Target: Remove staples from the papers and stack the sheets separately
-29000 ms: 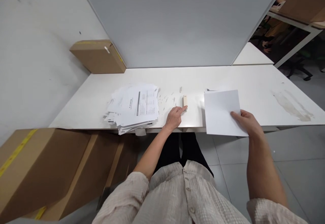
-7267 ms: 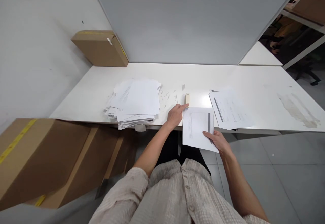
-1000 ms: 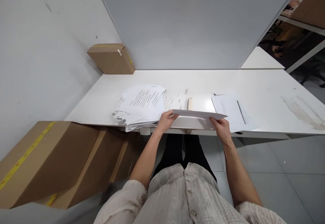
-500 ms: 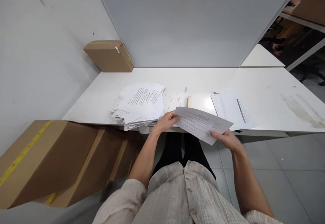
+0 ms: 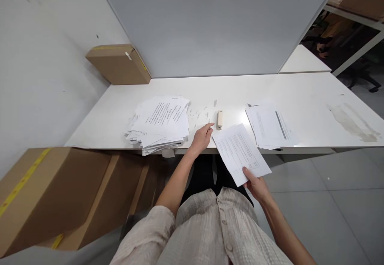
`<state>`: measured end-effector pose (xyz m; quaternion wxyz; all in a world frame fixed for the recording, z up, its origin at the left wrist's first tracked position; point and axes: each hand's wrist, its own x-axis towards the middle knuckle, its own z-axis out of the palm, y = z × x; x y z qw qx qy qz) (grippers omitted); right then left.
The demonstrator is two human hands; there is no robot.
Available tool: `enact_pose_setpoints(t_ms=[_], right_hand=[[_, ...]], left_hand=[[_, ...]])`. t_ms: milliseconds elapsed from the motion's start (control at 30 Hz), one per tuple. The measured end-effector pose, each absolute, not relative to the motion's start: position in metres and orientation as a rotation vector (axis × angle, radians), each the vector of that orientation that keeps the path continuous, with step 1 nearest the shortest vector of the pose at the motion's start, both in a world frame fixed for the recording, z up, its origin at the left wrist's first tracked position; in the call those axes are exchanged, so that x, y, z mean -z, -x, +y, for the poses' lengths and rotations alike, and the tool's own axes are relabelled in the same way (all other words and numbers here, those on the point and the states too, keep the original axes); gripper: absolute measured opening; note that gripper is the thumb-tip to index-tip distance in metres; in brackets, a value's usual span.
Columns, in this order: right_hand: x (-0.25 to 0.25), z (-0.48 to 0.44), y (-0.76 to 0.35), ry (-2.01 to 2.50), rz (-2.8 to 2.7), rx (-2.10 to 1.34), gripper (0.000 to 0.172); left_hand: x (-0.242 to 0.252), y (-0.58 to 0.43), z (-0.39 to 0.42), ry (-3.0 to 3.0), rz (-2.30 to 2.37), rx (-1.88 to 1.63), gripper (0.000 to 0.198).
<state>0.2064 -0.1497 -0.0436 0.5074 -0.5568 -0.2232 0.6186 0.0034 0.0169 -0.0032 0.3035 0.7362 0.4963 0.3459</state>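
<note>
My right hand [image 5: 256, 185] grips the near edge of a printed sheet of paper [image 5: 237, 147], thumb on top and fingers underneath. The sheet is tilted, its far part over the desk edge and its near corner above my lap. My left hand [image 5: 202, 139] is over the desk's front edge, index finger stretched out and the other fingers partly bent, holding nothing. Just beyond its fingertips lies a small cream stapler [image 5: 220, 120]. Left of that hand is a thick, uneven stack of printed papers [image 5: 160, 123]. A smaller pile of papers [image 5: 268, 127] lies to the right.
The white desk [image 5: 228, 91] meets a grey partition [image 5: 204, 29] at the back. A cardboard box [image 5: 117, 65] sits at its far left corner. Larger cardboard boxes [image 5: 57, 201] stand on the left below desk height. A shelf [image 5: 357, 15] is at the upper right.
My left hand has let go of the sheet and moved toward the stapler, which is now fully visible. My right hand has drawn the sheet nearer and turned it.
</note>
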Motion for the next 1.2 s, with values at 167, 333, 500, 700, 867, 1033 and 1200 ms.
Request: enact_pose_setpoints(t_ms=[167,333,500,700,867,1033,1200], right_hand=[[0.044,-0.140,-0.199,1.307,-0.550,-1.431,0.027],[0.046,-0.130,-0.190,1.316,-0.539,-1.380,0.044],[0.038,-0.132,-0.186,1.326,-0.461,-1.379,0.050],[0.029,-0.134,-0.188,1.307,-0.381,-1.397,0.050],[0.035,-0.128,-0.183,1.268,-0.361,-1.365,0.051],[0.034,-0.126,-0.177,1.251,-0.342,-1.356,0.049],[0.034,-0.127,-0.176,1.270,-0.312,-1.331,0.048]], left_hand=[[0.012,-0.009,0.024,-2.063,1.264,-0.929,0.041],[0.011,-0.013,0.024,-2.164,1.276,-0.866,0.047],[0.011,-0.012,0.025,-2.172,1.355,-0.810,0.049],[0.016,-0.011,0.027,-2.203,1.366,-0.797,0.047],[0.014,-0.012,0.029,-2.265,1.420,-0.677,0.050],[0.012,-0.014,0.028,-2.320,1.456,-0.578,0.055],[0.015,-0.017,0.027,-2.421,1.465,-0.542,0.056]])
